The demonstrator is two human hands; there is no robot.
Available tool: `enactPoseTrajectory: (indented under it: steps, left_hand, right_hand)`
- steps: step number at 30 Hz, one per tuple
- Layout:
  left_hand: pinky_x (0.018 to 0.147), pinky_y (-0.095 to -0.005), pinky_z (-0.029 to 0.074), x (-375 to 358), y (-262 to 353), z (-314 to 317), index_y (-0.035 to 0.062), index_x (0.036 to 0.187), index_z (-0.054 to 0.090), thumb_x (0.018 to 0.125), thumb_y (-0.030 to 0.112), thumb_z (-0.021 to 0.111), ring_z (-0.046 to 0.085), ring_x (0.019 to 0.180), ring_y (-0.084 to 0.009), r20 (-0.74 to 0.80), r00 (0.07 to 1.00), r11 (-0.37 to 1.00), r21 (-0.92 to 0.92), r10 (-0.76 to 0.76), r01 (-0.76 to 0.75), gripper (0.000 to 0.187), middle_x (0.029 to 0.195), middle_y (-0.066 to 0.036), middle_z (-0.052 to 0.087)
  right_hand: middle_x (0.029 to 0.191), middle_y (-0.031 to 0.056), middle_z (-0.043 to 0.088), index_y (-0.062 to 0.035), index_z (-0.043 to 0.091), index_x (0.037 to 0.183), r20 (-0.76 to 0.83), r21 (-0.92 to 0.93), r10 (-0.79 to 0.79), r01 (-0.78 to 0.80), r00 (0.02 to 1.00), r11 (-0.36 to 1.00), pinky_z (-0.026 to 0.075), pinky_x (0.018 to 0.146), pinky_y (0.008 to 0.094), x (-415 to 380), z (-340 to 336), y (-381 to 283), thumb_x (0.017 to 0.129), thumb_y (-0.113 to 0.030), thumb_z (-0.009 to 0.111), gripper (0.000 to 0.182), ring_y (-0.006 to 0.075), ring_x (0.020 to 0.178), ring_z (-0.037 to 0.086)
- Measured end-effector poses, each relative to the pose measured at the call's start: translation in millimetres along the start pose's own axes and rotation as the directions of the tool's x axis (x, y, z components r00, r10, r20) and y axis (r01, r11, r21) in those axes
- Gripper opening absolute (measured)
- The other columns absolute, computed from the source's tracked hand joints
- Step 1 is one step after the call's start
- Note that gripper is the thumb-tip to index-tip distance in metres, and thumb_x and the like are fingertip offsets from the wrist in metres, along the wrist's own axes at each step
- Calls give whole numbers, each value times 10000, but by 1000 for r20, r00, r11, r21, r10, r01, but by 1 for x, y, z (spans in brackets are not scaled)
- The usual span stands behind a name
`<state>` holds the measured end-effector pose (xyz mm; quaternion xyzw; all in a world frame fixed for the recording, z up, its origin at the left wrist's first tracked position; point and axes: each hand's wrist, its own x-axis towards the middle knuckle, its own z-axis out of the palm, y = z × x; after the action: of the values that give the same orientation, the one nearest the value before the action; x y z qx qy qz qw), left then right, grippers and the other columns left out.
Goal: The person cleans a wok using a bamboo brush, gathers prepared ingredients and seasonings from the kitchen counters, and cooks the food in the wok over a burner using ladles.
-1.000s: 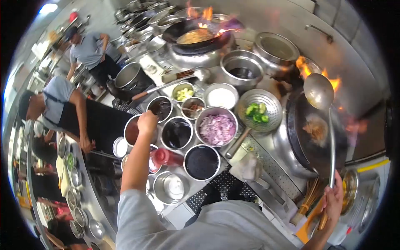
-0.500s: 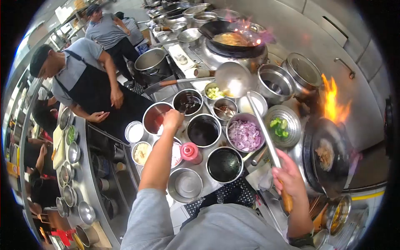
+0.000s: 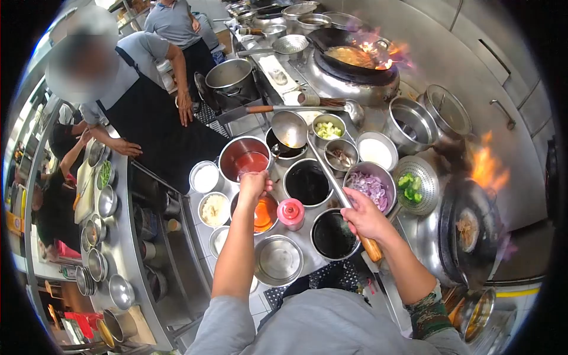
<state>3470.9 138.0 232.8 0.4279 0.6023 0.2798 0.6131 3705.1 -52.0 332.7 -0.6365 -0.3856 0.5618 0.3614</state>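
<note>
My right hand [image 3: 364, 216] grips a long-handled wok ladle [image 3: 289, 129] by its wooden-ended handle. The ladle's metal bowl hangs over a pot of dark sauce [image 3: 283, 149]. My left hand [image 3: 254, 186] is closed at the near rim of a pot of red sauce [image 3: 249, 161]; whatever its fingers pinch is too small to make out. Just below that hand stands a pot with orange contents [image 3: 264, 214], partly covered by my forearm. A red squeeze bottle [image 3: 290, 214] stands beside it. Close to my right hand are sliced purple onions [image 3: 368, 188] in a metal pot.
Flames rise behind a wok [image 3: 473, 228] at right; another wok [image 3: 355, 56] burns at the back. A strainer with green peppers [image 3: 410, 187] sits near the right wok. A co-worker in a black apron [image 3: 157, 139] stands at left, beside a counter with metal bowls [image 3: 122, 291].
My left hand has moved from the dark sauce to the red pot's near rim. The ladle bowl has swung left and down, with my right hand shifting left. The co-worker has leaned closer.
</note>
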Motion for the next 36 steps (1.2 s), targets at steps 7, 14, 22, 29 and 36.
enactPoseTrajectory:
  steps: [7,14,22,29,36]
  left_hand:
    - [404,-252,417,4,-1,0,13,747,611,857,226,545,567,461,-123,-32,988,979,143,153,-147,249,613,-68,621]
    - [416,-292,452,-12,20,-16,-47,836,641,817,345,633,586,447,-158,-103,943,920,276,316,-278,393,594,-101,620]
    - [743,-370,468,-171,-10,-118,22,987,620,811,128,572,620,852,-316,-140,866,498,856,480,-137,210,913,-171,643]
    - [776,-394,444,-203,-84,-106,14,946,667,714,-11,479,570,868,-345,315,904,210,900,290,-381,300,876,-197,599]
    - [702,-396,453,-192,-102,-96,13,821,637,620,-71,589,582,779,-327,430,752,125,823,500,-554,223,809,-152,603]
  right_hand:
    - [686,19,496,-55,315,1350,66,168,61,-72,996,983,388,346,243,5,-1,1,861,-85,520,531,78,437,451]
    - [720,27,462,-121,346,1332,221,881,0,-199,975,429,380,321,236,-43,-28,43,901,-58,434,445,69,406,384]
    - [682,15,402,-96,204,1415,-637,471,-17,406,771,783,325,243,198,-271,-132,82,906,-66,405,549,43,358,343]
    - [657,8,478,-117,356,1357,-790,147,241,-208,564,967,355,366,227,-389,-204,136,841,-39,520,547,71,437,428]
    - [965,102,622,-67,371,1338,-898,-199,32,-470,439,860,454,487,258,-391,-221,182,823,-84,570,553,144,610,555]
